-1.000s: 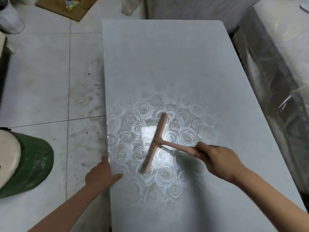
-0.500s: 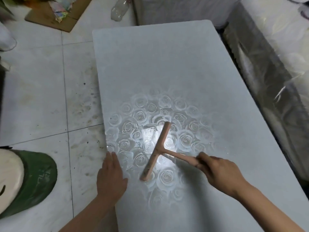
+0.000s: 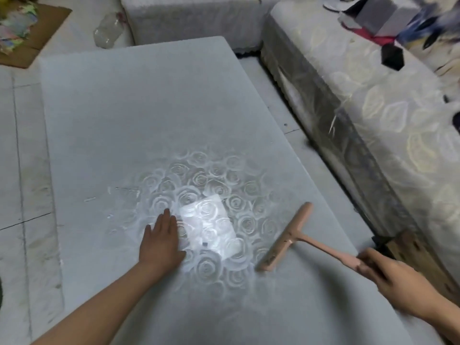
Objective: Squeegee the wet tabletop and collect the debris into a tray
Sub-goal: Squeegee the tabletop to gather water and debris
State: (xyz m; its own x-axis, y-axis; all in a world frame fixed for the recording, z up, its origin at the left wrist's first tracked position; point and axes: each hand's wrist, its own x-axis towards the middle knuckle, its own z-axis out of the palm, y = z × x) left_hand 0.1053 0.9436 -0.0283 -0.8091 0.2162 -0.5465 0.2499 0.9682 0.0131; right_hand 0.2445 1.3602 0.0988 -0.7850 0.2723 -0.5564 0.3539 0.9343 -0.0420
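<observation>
Motion-blurred right hand (image 3: 393,275), fingers curled round the pink squeegee (image 3: 286,239) handle, blade at the tabletop's (image 3: 149,108) right side. Left hand (image 3: 161,245) lies flat, fingers straight. Earlier, the squeegee was mid-table and the left hand was at the left edge.

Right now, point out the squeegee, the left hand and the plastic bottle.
squeegee (image 3: 290,236), head view, where blade meets handle
left hand (image 3: 161,242), head view, back of the hand
plastic bottle (image 3: 108,30), head view, clear body

The left hand (image 3: 161,245) has left the worktop's (image 3: 149,108) left edge and now lies flat on the wet patch (image 3: 199,185); the right hand (image 3: 395,282) has drawn the squeegee (image 3: 290,236) rightward, out of that patch.
</observation>
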